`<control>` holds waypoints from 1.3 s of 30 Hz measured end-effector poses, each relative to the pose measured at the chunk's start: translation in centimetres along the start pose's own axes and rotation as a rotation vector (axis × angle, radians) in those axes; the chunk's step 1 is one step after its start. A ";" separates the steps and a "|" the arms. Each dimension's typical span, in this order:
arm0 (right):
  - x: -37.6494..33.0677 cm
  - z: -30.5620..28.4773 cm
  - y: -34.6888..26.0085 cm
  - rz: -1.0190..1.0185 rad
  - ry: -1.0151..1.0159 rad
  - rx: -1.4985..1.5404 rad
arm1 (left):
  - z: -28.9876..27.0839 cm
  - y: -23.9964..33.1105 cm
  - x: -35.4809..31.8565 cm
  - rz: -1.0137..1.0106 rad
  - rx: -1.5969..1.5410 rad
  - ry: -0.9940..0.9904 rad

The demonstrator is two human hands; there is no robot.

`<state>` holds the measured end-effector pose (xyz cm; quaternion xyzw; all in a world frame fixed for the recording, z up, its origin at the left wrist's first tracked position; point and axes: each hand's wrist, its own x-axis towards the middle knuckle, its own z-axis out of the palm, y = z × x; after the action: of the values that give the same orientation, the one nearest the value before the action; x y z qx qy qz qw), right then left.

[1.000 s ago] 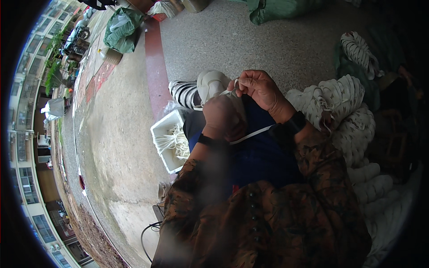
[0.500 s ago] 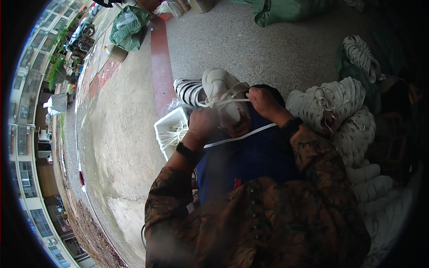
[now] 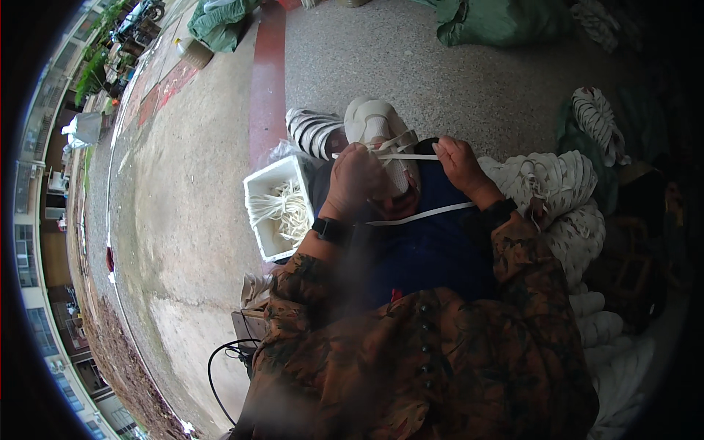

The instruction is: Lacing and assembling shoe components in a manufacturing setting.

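While a pale building (image 3: 26, 246) bends far left of the fingers (image 3: 354, 155), stained concrete (image 3: 191, 198) stretches nearer, edged by a red stripe (image 3: 269, 88). Just left of the left hand (image 3: 353, 177) stands a white box (image 3: 282, 173); that hand's fingers curl closed on a white lace (image 3: 411, 156). Between both hands sits the pale shoe (image 3: 377, 125), speckled floor (image 3: 411, 66) beyond. The right hand (image 3: 462, 169) pinches the lace taut, a ribbed white heap (image 3: 565, 176) just right of it.

Informal work spot at the edge of a concrete yard (image 3: 198, 169)
A shoe (image 3: 374, 121) being laced, stacked white shoes (image 3: 561, 174), green sacks (image 3: 499, 22) and a box (image 3: 302, 182) of laces (image 3: 284, 211) show the work; across the yard stand plants (image 3: 89, 77), a motorbike (image 3: 139, 22) and a windowed building (image 3: 26, 253).
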<state>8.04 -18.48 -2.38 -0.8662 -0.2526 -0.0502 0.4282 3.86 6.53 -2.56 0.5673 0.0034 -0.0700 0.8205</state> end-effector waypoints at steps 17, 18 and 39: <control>-1.2 -5.8 4.7 0.223 -0.121 -0.223 | -14.2 0.1 -5.1 0.179 1.386 0.565; 0.1 -3.5 3.0 0.145 -0.086 -0.021 | -11.2 0.9 -3.5 0.225 1.251 0.460; 4.6 5.2 -1.4 0.550 -0.138 0.932 | 0.0 1.2 -0.1 -0.127 0.137 0.175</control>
<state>10.68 -12.01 -3.29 -0.6201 -0.0398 0.2377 0.7466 3.90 6.97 -1.44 0.6245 0.1063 -0.0720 0.7704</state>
